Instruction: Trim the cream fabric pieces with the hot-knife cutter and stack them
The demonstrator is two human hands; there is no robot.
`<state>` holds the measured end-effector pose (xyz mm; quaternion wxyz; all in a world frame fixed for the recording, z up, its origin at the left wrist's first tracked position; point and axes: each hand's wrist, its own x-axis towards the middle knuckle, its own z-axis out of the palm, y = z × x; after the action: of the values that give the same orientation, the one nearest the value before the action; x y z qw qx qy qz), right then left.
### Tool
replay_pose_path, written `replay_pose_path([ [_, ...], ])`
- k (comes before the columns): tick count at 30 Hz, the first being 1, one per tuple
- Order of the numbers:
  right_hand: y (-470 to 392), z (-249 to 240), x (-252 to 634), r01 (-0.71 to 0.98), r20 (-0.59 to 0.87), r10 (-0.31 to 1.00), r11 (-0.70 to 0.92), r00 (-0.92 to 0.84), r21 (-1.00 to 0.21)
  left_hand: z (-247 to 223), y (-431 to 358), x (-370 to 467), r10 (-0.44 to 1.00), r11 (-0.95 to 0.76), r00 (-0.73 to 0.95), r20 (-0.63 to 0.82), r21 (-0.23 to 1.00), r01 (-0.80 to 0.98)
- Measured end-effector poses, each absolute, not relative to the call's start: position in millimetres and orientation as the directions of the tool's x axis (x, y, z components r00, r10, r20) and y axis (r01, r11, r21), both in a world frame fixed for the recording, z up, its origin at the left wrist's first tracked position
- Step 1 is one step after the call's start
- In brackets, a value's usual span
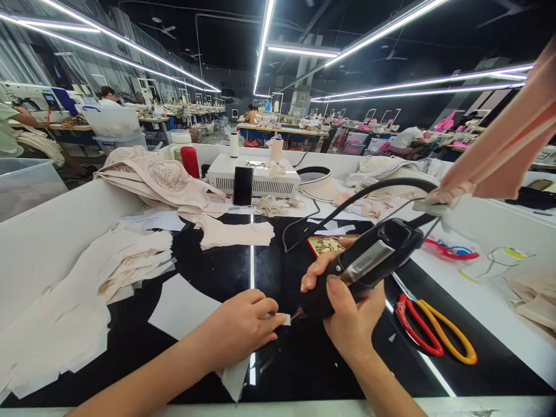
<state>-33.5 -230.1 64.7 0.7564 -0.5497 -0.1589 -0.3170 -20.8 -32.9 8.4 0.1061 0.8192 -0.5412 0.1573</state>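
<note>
Our right hand point(347, 313) grips a black tool point(365, 263), fingers wrapped round it, tip on a fabric strip point(282, 318). Our left hand point(243, 324) presses that strip flat, fingers together. Scissors point(434, 327) lie right of the tool.

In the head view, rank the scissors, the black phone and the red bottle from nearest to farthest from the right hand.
From the right hand, gripping the black tool:
1. Scissors, red and yellow handles, lying just to its right on the table.
2. Black phone, propped up against the white machine, farther back and left.
3. Red bottle, farthest, back left beside the fabric pile.
</note>
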Motion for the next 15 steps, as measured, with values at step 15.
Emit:
replay_pose_path([
  [15,-233,61,-37,0.642,0.589,-0.280,0.161,0.758,-0.750,9,-21,-20,-0.821,-0.378,0.355,0.447,0.039,-0.925],
])
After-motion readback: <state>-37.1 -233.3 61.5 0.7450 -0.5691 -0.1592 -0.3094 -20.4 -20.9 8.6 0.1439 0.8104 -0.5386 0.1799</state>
